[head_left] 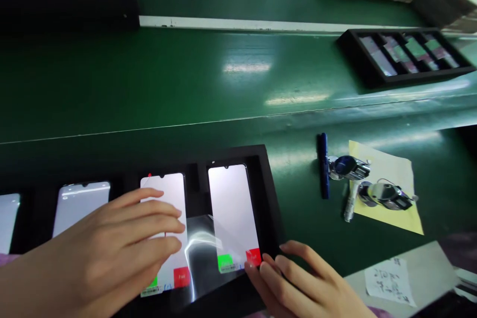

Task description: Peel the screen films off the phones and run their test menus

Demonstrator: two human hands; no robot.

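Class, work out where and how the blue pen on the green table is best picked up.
Probably by the near half of the blue pen, pinched across the barrel from above. It is slim and straight, lying lengthwise away from the person; its left side is free, while a metal counter crowds its right side around the middle.

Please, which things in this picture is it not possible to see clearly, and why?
All in the head view:
- leftmost pale-screened phone: cut off by left edge
- white-screened phone with notch: partly covered by left hand
- handwriting on small white paper note: too blurred
- print on items in far black tray: too small
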